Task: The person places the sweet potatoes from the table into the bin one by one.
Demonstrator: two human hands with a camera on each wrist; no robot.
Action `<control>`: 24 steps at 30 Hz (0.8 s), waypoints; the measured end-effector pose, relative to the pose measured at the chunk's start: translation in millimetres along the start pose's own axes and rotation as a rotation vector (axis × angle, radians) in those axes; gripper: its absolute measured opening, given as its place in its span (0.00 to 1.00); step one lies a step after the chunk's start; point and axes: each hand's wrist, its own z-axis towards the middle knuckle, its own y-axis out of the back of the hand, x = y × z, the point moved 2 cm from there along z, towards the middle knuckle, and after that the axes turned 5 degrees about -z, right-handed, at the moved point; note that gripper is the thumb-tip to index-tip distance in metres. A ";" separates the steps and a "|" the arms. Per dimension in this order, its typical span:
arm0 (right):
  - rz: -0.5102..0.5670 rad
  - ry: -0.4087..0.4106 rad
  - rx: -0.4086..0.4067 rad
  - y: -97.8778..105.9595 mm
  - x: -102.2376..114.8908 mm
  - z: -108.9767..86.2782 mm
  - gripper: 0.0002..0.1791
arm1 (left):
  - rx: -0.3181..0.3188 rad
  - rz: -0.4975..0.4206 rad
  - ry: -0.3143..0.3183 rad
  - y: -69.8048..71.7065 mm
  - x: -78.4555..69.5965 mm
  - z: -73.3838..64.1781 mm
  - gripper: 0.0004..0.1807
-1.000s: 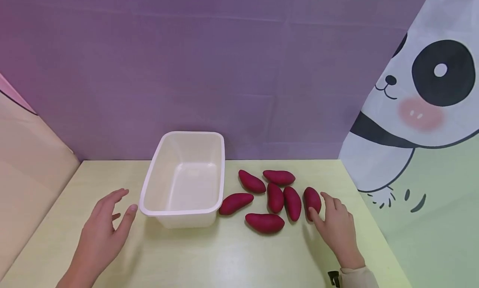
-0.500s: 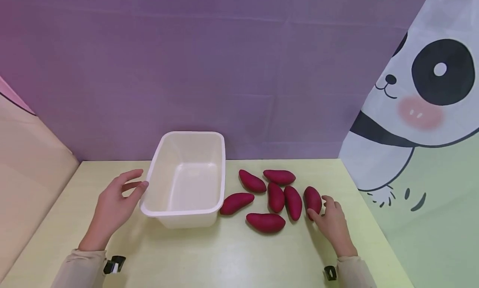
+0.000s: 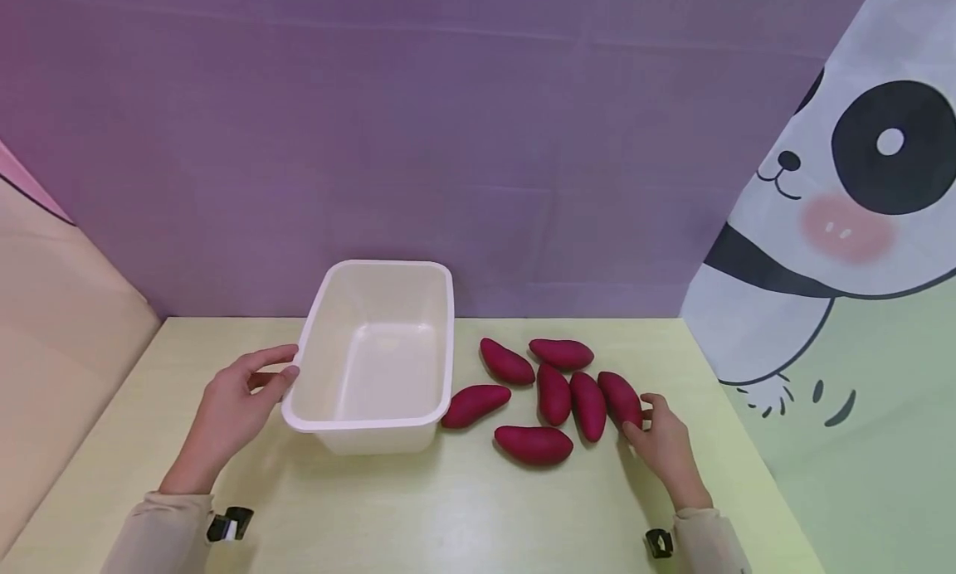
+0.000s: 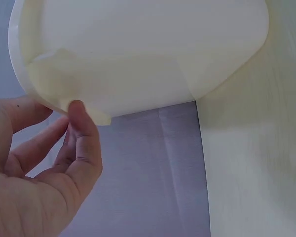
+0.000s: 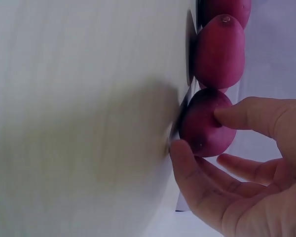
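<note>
My left hand (image 3: 239, 408) is at the left rim of a white plastic basin (image 3: 357, 425), its thumb and fingers bent against the edge. The left wrist view shows that hand (image 4: 49, 163) from below, fingertips right at the basin's lip (image 4: 15, 54). On the table my right hand (image 3: 665, 445) grips the near end of the rightmost dark red sweet potato (image 3: 618, 396). Its thumb lies on one side of this sweet potato (image 5: 207, 131) and a finger on the other, in the right wrist view. Left of it, another sweet potato (image 3: 588, 406) lies close alongside.
Several more sweet potatoes, one of them in front (image 3: 534, 446), lie between the basin and my right hand. The pale table (image 3: 418, 516) ends at a purple backdrop (image 3: 485, 143). A panda-printed panel (image 3: 821, 226) stands at the right.
My left hand has reached forward and right to the basin's rim. My right fingers have closed on the rightmost sweet potato, whose far end has swung left toward its neighbour.
</note>
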 end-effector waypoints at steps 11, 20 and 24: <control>0.029 0.002 -0.037 9.6 0.2 -0.9 0.25 | 0.026 0.010 0.031 1.7 2.3 -0.5 0.23; 0.023 0.256 -0.084 33.9 37.4 23.2 0.23 | 0.015 0.024 0.027 3.1 2.5 0.4 0.23; 0.017 0.355 -0.066 48.0 71.9 42.7 0.24 | 0.013 0.027 0.029 3.4 2.1 2.7 0.23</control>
